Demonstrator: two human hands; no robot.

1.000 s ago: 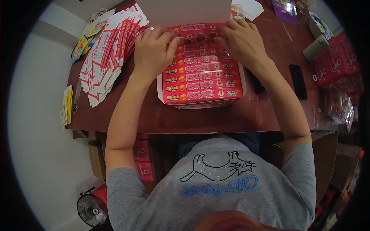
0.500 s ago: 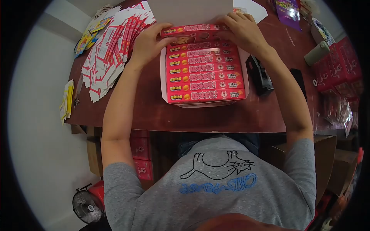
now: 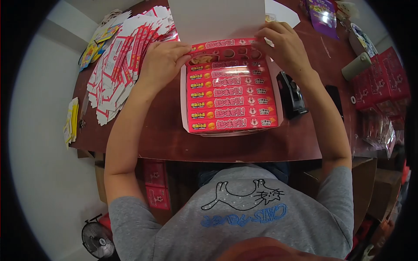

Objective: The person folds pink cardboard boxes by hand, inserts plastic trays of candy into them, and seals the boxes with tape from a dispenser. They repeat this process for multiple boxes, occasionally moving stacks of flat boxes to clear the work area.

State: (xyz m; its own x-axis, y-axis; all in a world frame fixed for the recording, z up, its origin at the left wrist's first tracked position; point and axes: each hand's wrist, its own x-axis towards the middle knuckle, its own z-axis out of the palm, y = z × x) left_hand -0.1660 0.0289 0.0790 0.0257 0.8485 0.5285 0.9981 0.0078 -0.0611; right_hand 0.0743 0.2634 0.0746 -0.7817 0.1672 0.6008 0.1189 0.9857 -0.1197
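A white display carton (image 3: pixel 183 101) sits on the brown table (image 3: pixel 226 148), packed with several long red snack boxes (image 3: pixel 232 102) lying in rows. Its white lid flap (image 3: pixel 216 19) stands up at the back. My left hand (image 3: pixel 162 64) grips the left end of the rearmost red box (image 3: pixel 223 44), and my right hand (image 3: pixel 285 45) holds its right end. That box is tilted, showing its face with round cut-outs, at the back of the carton.
A fanned pile of flat red-and-white box blanks (image 3: pixel 126 52) lies left of the carton. A black tape dispenser (image 3: pixel 291 95) and a dark phone (image 3: pixel 334 99) sit to the right, with stacked red boxes (image 3: pixel 383 78) beyond. A small fan (image 3: pixel 98 243) stands on the floor.
Both hands have kept hold of the rearmost red box, tilting it at the back of the carton. The view has shifted so the carton sits lower.
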